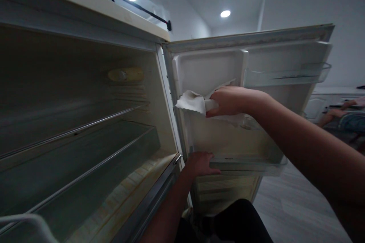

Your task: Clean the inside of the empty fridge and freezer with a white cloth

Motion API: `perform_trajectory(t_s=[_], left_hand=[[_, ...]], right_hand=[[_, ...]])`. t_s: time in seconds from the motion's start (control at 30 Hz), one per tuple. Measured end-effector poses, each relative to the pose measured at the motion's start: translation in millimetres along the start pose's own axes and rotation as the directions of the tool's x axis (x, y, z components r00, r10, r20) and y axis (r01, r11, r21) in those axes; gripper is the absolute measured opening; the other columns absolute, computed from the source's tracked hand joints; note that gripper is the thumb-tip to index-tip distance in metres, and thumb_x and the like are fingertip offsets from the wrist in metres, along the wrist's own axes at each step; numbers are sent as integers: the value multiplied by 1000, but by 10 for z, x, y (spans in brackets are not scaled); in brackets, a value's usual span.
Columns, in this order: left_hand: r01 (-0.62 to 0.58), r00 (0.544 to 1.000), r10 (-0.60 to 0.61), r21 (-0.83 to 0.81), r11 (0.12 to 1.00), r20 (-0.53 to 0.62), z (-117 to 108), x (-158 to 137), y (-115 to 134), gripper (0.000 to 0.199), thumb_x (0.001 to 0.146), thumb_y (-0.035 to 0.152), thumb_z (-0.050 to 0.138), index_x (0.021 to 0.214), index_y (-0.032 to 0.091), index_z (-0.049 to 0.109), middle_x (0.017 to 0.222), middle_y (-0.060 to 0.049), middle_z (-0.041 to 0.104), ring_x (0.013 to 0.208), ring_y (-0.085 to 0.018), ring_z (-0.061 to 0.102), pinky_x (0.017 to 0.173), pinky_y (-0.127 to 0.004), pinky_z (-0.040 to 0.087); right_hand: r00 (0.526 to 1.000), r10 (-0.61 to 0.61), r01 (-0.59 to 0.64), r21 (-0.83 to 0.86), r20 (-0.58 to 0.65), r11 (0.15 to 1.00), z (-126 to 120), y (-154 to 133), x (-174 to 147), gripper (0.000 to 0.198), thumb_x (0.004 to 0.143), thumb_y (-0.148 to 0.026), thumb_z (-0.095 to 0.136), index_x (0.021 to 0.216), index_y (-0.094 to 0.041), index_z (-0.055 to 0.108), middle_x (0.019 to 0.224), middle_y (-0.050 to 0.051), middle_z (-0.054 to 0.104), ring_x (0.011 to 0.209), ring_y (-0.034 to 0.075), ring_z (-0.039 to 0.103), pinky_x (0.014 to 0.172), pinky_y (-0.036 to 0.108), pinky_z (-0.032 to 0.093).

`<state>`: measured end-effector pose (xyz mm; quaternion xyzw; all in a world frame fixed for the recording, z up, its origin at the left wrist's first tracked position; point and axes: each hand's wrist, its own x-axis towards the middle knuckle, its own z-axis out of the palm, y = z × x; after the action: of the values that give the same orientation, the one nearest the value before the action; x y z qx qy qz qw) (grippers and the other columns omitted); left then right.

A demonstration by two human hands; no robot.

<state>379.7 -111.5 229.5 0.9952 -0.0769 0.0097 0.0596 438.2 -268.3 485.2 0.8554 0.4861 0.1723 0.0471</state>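
My right hand [228, 100] is closed around a crumpled white cloth [191, 100], one end of which sticks out to the left with a ragged edge. It holds the cloth against or just in front of the inner side of the open fridge door [211, 66]; contact is hidden by the hand. Lower down, my left hand [201, 163] lies at the hinge-side end of the bottom door shelf [248, 169], its thumb and fingers apart. The door stands wide to the right of the fridge compartment [57, 72].
Inside the fridge are glass shelves [85, 159] with metal front trims and a yellowish lamp cover [125, 74]. A clear upper door rack [288, 76] juts out at right. My knee [242, 220] is below the door. Another person's legs [330, 117] show at far right.
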Motion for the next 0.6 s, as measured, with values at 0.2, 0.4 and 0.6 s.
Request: perform_trajectory(t_s=[0.2, 0.4, 0.6], left_hand=[[9, 1000, -9, 1, 1000, 12, -29, -10, 28, 79, 71, 84, 61, 124, 26, 66, 116, -9, 75, 105, -32, 70, 89, -40, 53], [7, 1000, -7, -19, 1000, 13, -31, -11, 27, 81, 70, 83, 62, 129, 26, 64, 119, -8, 74, 105, -31, 70, 89, -40, 53], [17, 1000, -17, -28, 999, 2, -25, -13, 19, 85, 68, 85, 62, 128, 25, 65, 118, -9, 75, 104, -32, 70, 88, -41, 54]], right_hand=[[977, -211, 211, 117, -11, 971, -25, -257, 416, 72, 83, -67, 64, 132, -15, 65, 133, 16, 66, 116, 30, 65, 96, 35, 49], [985, -174, 168, 189, 19, 967, -22, -294, 579, 75, 91, -71, 48, 134, -12, 63, 137, 17, 63, 118, 29, 64, 97, 34, 48], [959, -281, 271, 197, 23, 942, -37, -125, 282, 47, 103, -44, 39, 128, -16, 67, 129, 12, 69, 111, 25, 65, 97, 34, 46]])
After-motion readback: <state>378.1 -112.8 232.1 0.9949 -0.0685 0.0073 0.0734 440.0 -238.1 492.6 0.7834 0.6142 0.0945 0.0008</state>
